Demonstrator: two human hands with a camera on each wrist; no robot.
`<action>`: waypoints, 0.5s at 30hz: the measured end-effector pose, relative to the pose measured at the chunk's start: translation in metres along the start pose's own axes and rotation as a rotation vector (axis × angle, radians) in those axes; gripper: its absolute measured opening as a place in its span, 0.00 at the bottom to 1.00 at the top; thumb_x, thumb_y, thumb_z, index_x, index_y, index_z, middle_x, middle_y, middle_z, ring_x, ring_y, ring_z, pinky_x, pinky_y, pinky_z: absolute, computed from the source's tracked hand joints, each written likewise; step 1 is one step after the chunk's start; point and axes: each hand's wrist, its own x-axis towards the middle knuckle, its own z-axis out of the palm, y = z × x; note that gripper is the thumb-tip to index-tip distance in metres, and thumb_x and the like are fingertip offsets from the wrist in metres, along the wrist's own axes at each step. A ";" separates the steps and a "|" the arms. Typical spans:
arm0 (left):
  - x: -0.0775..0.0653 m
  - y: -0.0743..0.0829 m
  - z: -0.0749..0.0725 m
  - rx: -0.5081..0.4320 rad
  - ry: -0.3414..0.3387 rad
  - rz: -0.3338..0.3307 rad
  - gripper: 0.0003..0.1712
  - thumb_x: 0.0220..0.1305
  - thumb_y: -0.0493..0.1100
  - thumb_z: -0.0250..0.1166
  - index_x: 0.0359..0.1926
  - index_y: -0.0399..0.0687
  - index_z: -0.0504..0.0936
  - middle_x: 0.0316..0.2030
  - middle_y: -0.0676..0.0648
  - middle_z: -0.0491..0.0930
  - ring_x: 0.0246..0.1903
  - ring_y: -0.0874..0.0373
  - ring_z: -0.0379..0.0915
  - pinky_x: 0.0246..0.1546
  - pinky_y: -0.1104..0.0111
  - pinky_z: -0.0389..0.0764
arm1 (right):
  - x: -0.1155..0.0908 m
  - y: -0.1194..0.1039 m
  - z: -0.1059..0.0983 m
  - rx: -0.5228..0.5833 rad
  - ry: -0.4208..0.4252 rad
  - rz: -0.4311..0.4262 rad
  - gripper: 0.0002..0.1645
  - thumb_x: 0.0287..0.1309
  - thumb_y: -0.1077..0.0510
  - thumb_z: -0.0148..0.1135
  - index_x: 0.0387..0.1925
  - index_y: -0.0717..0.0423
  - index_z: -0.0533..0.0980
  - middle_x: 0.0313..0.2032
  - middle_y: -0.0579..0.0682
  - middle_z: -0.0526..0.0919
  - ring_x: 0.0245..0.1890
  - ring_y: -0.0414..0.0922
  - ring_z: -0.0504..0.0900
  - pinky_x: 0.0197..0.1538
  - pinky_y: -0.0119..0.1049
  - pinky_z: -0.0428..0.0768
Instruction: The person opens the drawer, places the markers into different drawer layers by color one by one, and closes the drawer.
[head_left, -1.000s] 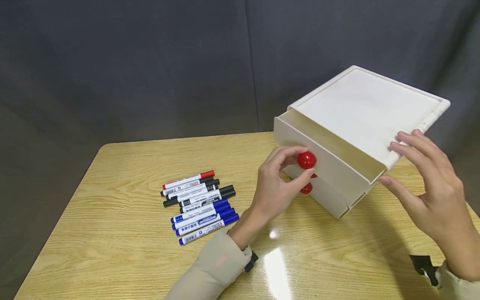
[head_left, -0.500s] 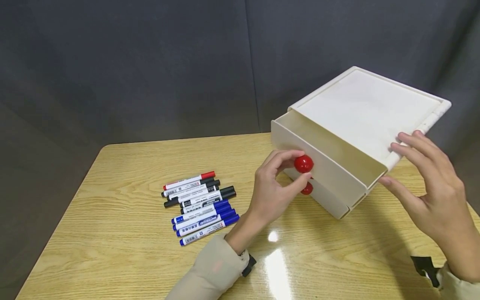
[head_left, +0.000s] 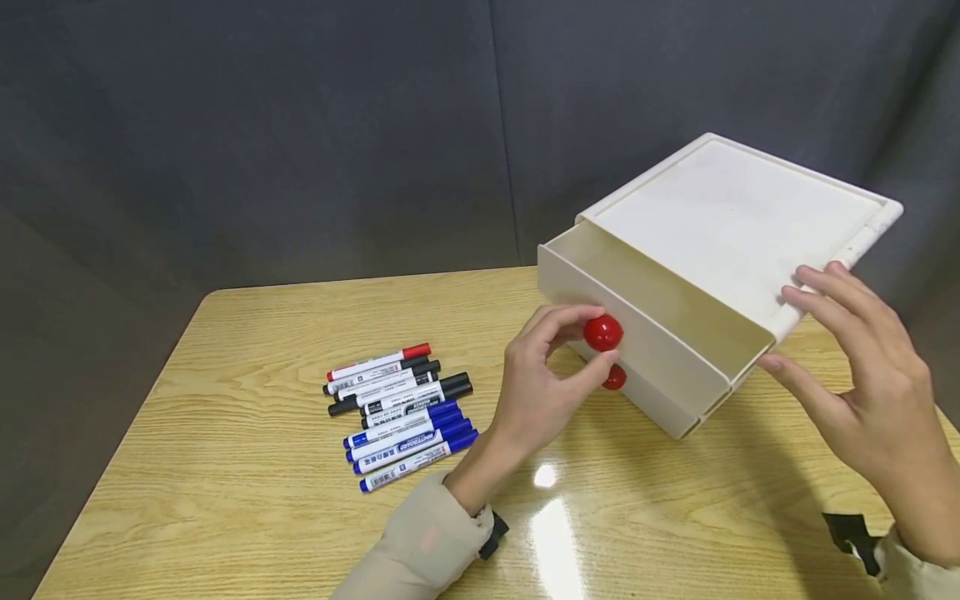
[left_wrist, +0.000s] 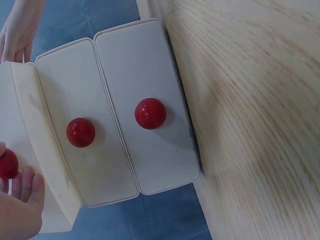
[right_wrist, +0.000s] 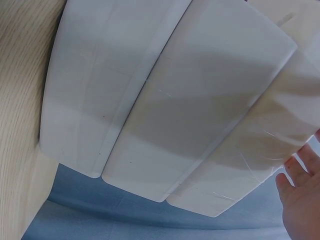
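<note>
My left hand (head_left: 536, 387) pinches a red round knob (head_left: 603, 332) between thumb and fingers. That knob sits on the top drawer (head_left: 570, 275) of a white drawer cabinet (head_left: 738, 225), and the drawer is pulled partway out, its visible inside bare. Across the cabinet's right top edge lie the fairly straight fingers of my right hand (head_left: 870, 367), with the thumb against the side. Two lower drawers are closed in the left wrist view; their red knobs are the middle one (left_wrist: 80, 132) and the bottom one (left_wrist: 150, 113). The right wrist view shows the cabinet's side wall (right_wrist: 200, 100).
Left of the cabinet, several whiteboard markers lie in a row on the wooden table (head_left: 225, 500): a red marker (head_left: 378, 362), black ones (head_left: 412, 396) and blue ones (head_left: 418, 461). A dark curtain (head_left: 337, 142) hangs behind.
My left hand has drawn the top drawer further out, toward the lower left, by its knob. The right hand has barely moved. The cabinet body and the markers stay in place.
</note>
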 end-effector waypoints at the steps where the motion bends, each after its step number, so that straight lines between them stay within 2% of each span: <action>1: 0.000 0.000 0.000 0.001 0.000 -0.002 0.23 0.58 0.33 0.71 0.55 0.38 0.78 0.49 0.40 0.79 0.47 0.51 0.81 0.53 0.69 0.83 | 0.000 0.000 0.000 0.000 0.001 0.002 0.45 0.60 0.29 0.58 0.51 0.70 0.79 0.59 0.61 0.79 0.70 0.50 0.69 0.76 0.38 0.62; 15: -0.004 0.002 -0.003 -0.012 0.000 -0.022 0.23 0.56 0.31 0.71 0.54 0.37 0.78 0.49 0.40 0.80 0.46 0.50 0.80 0.54 0.69 0.82 | 0.000 0.002 0.000 0.006 0.006 0.001 0.45 0.60 0.29 0.58 0.51 0.70 0.79 0.59 0.61 0.80 0.70 0.49 0.70 0.76 0.37 0.62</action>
